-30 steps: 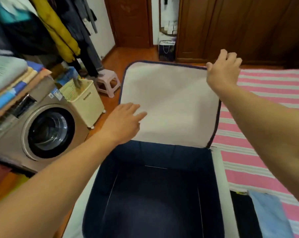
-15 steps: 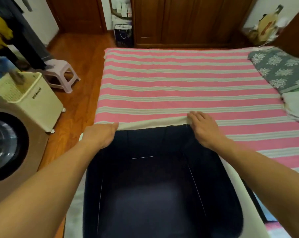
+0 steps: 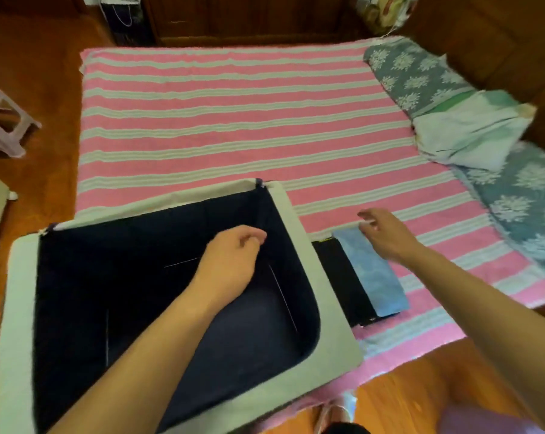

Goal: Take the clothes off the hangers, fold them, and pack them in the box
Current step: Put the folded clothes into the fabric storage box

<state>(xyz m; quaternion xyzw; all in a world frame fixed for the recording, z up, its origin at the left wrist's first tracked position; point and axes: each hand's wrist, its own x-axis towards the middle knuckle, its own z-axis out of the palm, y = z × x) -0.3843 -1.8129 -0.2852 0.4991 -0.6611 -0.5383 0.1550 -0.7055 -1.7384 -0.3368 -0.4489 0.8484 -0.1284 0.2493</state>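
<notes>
The box is a soft fabric one, pale grey on its rim and dark navy inside, standing open on the near corner of the bed with nothing in it. Just beside its right wall lie two folded clothes: a black piece and, partly overlapping it, a light blue piece.

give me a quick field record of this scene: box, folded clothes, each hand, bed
box: dark blue fabric storage box with pale rim, open, nothing visible inside, on the bed's near corner
folded clothes: light blue folded garment on a black folded garment, right of the box
left hand: left hand over the box, fingers loosely curled, no visible grip
right hand: right hand at the blue garment's far end
bed: pink and white striped sheet
</notes>
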